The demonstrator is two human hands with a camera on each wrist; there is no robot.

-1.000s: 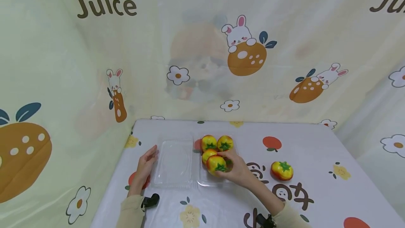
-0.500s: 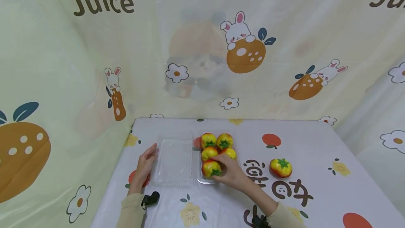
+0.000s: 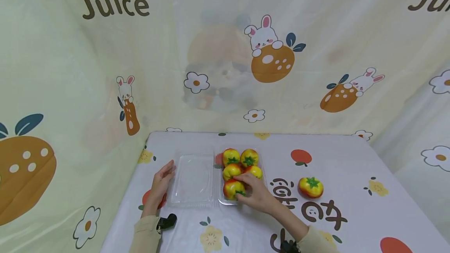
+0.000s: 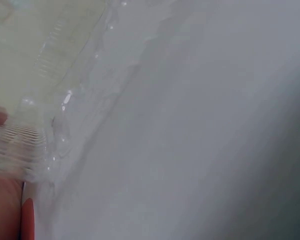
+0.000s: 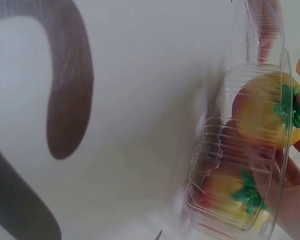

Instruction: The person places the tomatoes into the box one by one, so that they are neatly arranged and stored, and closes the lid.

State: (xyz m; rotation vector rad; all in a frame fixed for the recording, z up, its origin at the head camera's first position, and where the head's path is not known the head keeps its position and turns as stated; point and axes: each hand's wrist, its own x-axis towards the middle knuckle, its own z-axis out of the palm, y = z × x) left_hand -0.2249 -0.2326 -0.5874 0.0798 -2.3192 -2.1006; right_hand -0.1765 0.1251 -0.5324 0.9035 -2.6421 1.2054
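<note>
A clear plastic clamshell box lies spread on the table, its lid (image 3: pixel 193 180) at left and its tray (image 3: pixel 228 202) at right. My left hand (image 3: pixel 161 184) rests at the lid's outer edge, fingers touching it; the left wrist view shows skin through the ribbed plastic (image 4: pixel 20 145). Thumb and fingers of my right hand (image 3: pixel 258 194) hold a yellow-red toy persimmon (image 3: pixel 232 188) with a green calyx in the tray's near left corner. In the right wrist view this persimmon (image 5: pixel 255 110) appears behind the clear wall. Several other toy persimmons (image 3: pixel 249 157) fill the tray's farther part.
One more toy persimmon (image 3: pixel 311 187) sits on the table to the right of the tray, beyond my right forearm. The printed white tablecloth (image 3: pixel 337 159) covers the table. A patterned curtain (image 3: pixel 218 50) hangs behind and at both sides.
My right hand has carried the toy persimmon left and down into the tray's near left corner, where it now sits lower. The left hand and the lid have stayed in place.
</note>
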